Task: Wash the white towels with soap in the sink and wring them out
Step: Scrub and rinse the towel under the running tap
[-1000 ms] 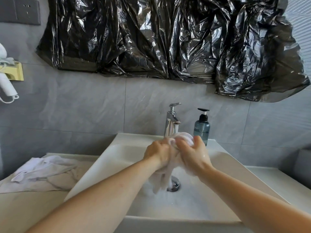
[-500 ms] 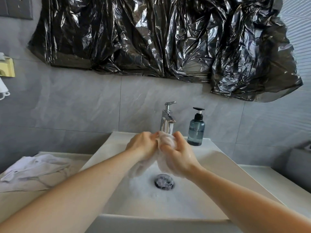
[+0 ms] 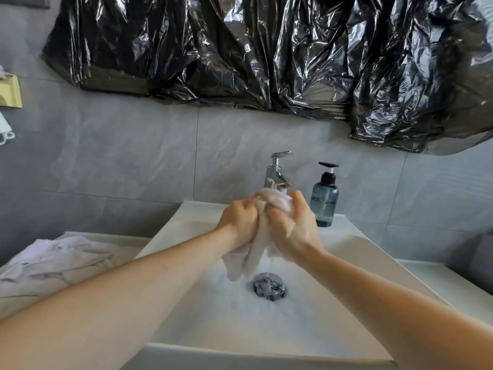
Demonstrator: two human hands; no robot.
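Both hands are clamped around the same wet white towel point(image 3: 256, 252), fingers curled tight into it. The left hand point(image 3: 240, 222) grips it from the left side, the right hand point(image 3: 293, 231) grips from the right, and the two fists are pressed right up against each other with the cloth bunched between them.

Going left to right: there's another white towel point(image 3: 53, 263) lying crumpled on the counter, well apart from the action. Then the sink point(image 3: 186, 351), with suds across the basin floor and the drain point(image 3: 269, 286) just below the hanging tail of the held towel. Behind the hands is the faucet point(image 3: 277, 172), and to its right the soap bottle point(image 3: 324, 198) sits on the sink's back ledge.

The bit that matters for the next move – the towel's long axis runs roughly top to bottom, a lump poking out above the knuckles and the rest dangling down over the drain. Both hands sit side by side on its upper part, neither really nearer, so looks to me like scrubbing or the start of a wring — can't tell which. Can't tell if water's running either.
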